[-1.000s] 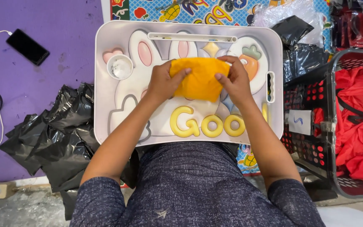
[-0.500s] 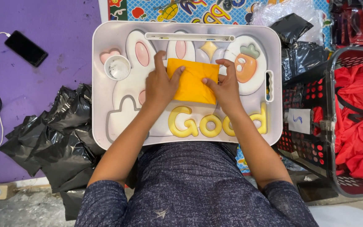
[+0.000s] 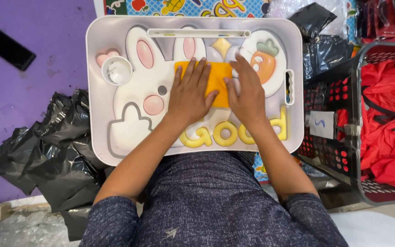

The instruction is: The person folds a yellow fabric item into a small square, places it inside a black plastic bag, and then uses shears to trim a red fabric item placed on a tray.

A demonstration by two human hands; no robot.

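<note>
A folded yellow cloth [image 3: 216, 77] lies flat in the middle of a white lap tray [image 3: 97, 100] that has a rabbit and a carrot moulded on it. My left hand [image 3: 189, 93] rests palm down on the cloth's left half, fingers spread. My right hand [image 3: 247, 91] lies flat on its right edge, fingers pointing away from me. Both hands press on the cloth and hide much of it. Neither hand grips anything.
A small white cup [image 3: 116, 71] sits in the tray's left corner. Black plastic bags [image 3: 56, 151] are piled at my left. A black phone [image 3: 8, 48] lies on the purple mat. At the right stands a basket [image 3: 353, 110] with red cloth [image 3: 389, 128].
The cloth was held bunched up between both hands a second ago. It is now folded flat on the tray and both hands have come down on top of it.
</note>
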